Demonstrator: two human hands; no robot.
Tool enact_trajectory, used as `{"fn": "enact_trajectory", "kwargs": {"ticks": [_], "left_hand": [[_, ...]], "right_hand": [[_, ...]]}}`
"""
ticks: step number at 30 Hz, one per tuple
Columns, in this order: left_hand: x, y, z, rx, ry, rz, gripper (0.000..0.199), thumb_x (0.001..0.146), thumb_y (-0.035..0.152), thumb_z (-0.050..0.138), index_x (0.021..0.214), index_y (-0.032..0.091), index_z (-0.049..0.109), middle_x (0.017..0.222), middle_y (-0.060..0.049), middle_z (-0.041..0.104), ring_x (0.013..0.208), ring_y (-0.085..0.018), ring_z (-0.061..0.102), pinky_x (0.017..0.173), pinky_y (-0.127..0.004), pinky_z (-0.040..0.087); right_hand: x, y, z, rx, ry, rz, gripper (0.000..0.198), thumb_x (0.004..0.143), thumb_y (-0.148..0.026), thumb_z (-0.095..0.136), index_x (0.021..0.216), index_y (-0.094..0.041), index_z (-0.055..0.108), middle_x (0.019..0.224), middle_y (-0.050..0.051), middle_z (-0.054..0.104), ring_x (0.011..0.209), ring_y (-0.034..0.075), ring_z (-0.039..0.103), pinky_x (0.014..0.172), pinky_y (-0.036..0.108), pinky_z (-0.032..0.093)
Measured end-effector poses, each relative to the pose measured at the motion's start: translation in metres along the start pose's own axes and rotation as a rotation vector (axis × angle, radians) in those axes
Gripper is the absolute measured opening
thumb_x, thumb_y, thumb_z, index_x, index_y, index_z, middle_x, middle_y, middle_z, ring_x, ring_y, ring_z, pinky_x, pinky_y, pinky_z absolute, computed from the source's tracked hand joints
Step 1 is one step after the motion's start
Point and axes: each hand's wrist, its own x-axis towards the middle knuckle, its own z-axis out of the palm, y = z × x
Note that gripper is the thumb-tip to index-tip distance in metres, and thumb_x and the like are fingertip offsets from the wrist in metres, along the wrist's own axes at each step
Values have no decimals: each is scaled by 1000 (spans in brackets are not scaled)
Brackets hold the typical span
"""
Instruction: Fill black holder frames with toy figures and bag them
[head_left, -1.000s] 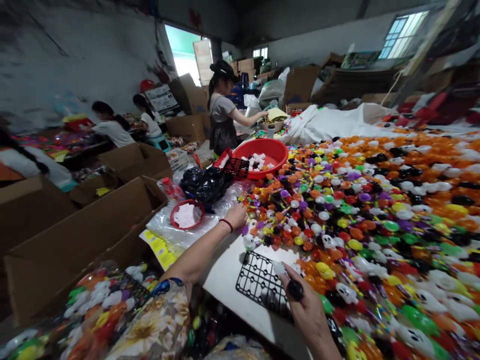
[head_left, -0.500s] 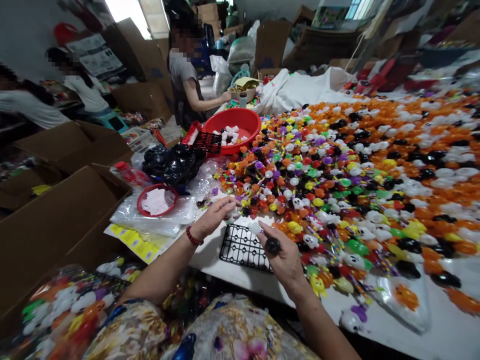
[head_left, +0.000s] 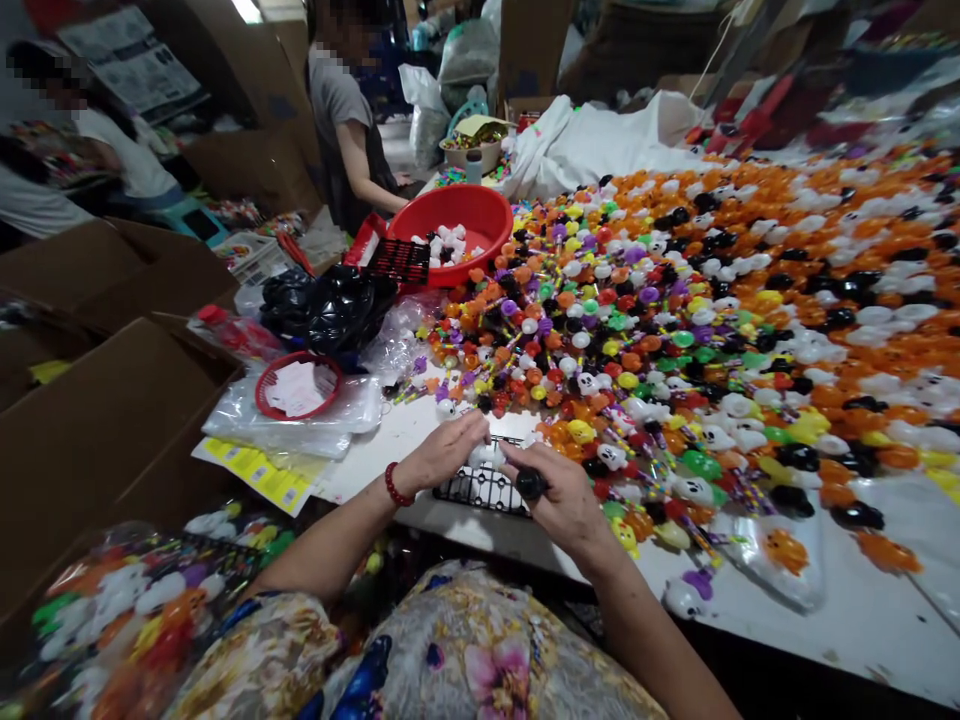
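Note:
My left hand (head_left: 448,450), with a red bead bracelet at the wrist, has its fingers curled together beside a small white plastic toy (head_left: 487,456). From the other side, the thumb and forefinger of my right hand (head_left: 566,492) meet the same toy. A shiny black round piece (head_left: 530,484) sticks out of my right hand, its other end hidden by the fingers. Below both hands a black plastic grid rack (head_left: 480,494) lies on the white table (head_left: 360,476). What the left fingertips grip is partly hidden.
A large pile of colourful plastic toys (head_left: 637,340) covers the table ahead and right. A red basin (head_left: 491,225) with white pieces stands beyond. At left are a red basket of paper slips (head_left: 337,385), a black bag (head_left: 337,308) and a cardboard box (head_left: 97,420). A co-worker (head_left: 349,130) stands behind.
Both hands have come closer together over the rack, meeting around the white toy. The left fingers, stretched out before, are now curled in. The view has shifted slightly.

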Motion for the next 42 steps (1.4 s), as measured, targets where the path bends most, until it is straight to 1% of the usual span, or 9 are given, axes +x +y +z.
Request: {"fn": "enact_trajectory", "kwargs": {"ticks": [10, 15, 17, 19, 24, 28, 33, 37, 42], "left_hand": [[-15, -1, 40, -53, 154, -141, 46, 94, 61, 33, 74, 23, 48, 72, -1, 51, 69, -18, 46, 69, -33, 39], [-11, 9, -10, 67, 309, -126, 38, 98, 48, 32, 80, 22, 54, 63, 0, 57, 63, -17, 53, 65, -30, 40], [2, 0, -40, 249, 498, -154, 34, 96, 44, 39, 74, 21, 54, 63, 0, 59, 62, -16, 54, 63, -28, 39], [23, -15, -66, 479, 570, -237, 28, 92, 37, 47, 74, 20, 58, 64, -1, 60, 64, -16, 54, 63, -27, 40], [85, -57, -79, 850, 277, -312, 15, 85, 21, 55, 87, 18, 70, 95, -7, 72, 92, -21, 63, 83, -29, 47], [116, -70, -62, 895, 255, -315, 21, 89, 25, 53, 93, 15, 71, 96, -13, 70, 95, -26, 64, 84, -34, 48], [126, -71, -54, 930, 204, -189, 28, 86, 14, 51, 110, 17, 65, 113, -12, 64, 103, -24, 62, 89, -33, 47], [130, -74, -55, 959, 8, -23, 34, 80, 13, 60, 113, 20, 62, 119, -9, 57, 100, -21, 61, 84, -30, 49], [136, -77, -55, 972, -38, 84, 22, 88, 21, 55, 108, 18, 62, 112, -12, 59, 106, -24, 56, 93, -35, 46]], "right_hand": [[-15, 6, 22, 43, 19, 26, 25, 93, -25, 52, 105, -21, 74, 76, 5, 71, 66, 17, 66, 60, 26, 54], [-12, 35, -14, -171, 170, 75, 30, 95, -33, 51, 112, -22, 73, 94, 9, 73, 82, 22, 67, 75, 35, 56], [-10, 52, -31, -363, 295, 84, 31, 94, -35, 52, 114, -23, 72, 103, 12, 70, 95, 27, 63, 86, 45, 54], [-9, 66, -39, -532, 382, 87, 32, 93, -36, 53, 114, -21, 72, 112, 15, 66, 106, 32, 58, 93, 54, 49], [-13, 68, -19, -470, 267, 54, 33, 93, -27, 48, 118, -18, 68, 121, 15, 61, 104, 27, 62, 89, 44, 55], [-21, 58, 1, -388, 136, 73, 41, 86, -13, 44, 119, -21, 67, 120, 12, 64, 103, 23, 66, 86, 35, 59], [-29, 55, 0, -319, 46, 102, 43, 80, -9, 46, 113, -20, 71, 110, 10, 70, 97, 21, 69, 85, 33, 59], [-27, 50, 1, -193, 49, 231, 35, 85, -22, 54, 116, -20, 69, 110, 11, 72, 101, 25, 69, 91, 40, 57], [-20, 39, 9, -34, 106, 463, 59, 85, -51, 60, 135, -20, 54, 119, 12, 69, 102, 26, 67, 88, 43, 56]]}}
